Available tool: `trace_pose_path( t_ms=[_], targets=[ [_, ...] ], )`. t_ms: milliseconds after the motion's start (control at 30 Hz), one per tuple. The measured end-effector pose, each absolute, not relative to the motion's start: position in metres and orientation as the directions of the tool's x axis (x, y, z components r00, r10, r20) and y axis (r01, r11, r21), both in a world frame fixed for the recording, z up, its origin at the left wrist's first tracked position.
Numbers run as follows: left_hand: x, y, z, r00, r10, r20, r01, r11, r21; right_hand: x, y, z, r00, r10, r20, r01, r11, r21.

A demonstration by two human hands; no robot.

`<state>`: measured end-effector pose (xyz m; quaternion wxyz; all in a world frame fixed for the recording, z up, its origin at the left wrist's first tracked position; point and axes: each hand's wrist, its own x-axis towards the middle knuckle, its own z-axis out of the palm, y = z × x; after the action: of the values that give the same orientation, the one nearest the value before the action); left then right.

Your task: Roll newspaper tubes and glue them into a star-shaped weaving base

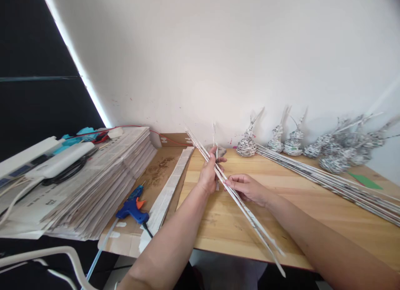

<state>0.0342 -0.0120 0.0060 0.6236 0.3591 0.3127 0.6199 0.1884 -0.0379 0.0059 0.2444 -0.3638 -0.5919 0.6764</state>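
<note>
Several thin rolled newspaper sticks (246, 213) slant across the middle of the view, from near the wall down toward the table's front edge. My left hand (206, 174) is closed around them at their upper part, thumb on top. Lower down, my right hand (245, 187) pinches the sticks between thumb and fingertips. A greyish piece (221, 151) shows just behind my left fingers, partly hidden, and a short stick end (214, 133) points up there. Whether that piece is joined to the sticks, I cannot tell.
Woven paper figures (246, 145) stand along the wall at right, beside a long bundle of paper sticks (312, 173). Leftward, a blue glue gun (133, 208) lies on cardboard next to a paper strip (170, 186). A tall newspaper stack (103, 190) carries a power strip (59, 158).
</note>
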Motion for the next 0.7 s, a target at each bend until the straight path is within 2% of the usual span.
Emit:
trace_pose_path(
  t_ms=[200,367,600,700],
  targets=[
    [0.027,-0.007,0.011,-0.081,0.996,-0.021,-0.566,-0.029,0.824,0.198,-0.030,0.007,-0.538,0.823,-0.180,0.054,-0.180,-0.982],
    [0.022,-0.003,0.016,-0.185,0.977,-0.106,-0.582,-0.022,0.813,0.202,-0.031,0.012,-0.624,0.767,-0.152,-0.016,-0.206,-0.978],
    [0.022,-0.002,0.013,-0.128,0.985,-0.112,-0.658,0.000,0.753,0.204,-0.034,0.022,-0.664,0.734,-0.147,-0.123,-0.300,-0.946],
    [0.020,0.000,0.009,-0.093,0.992,-0.089,-0.668,0.004,0.744,0.202,-0.030,0.014,-0.603,0.793,-0.092,-0.175,-0.244,-0.954]
  ],
)
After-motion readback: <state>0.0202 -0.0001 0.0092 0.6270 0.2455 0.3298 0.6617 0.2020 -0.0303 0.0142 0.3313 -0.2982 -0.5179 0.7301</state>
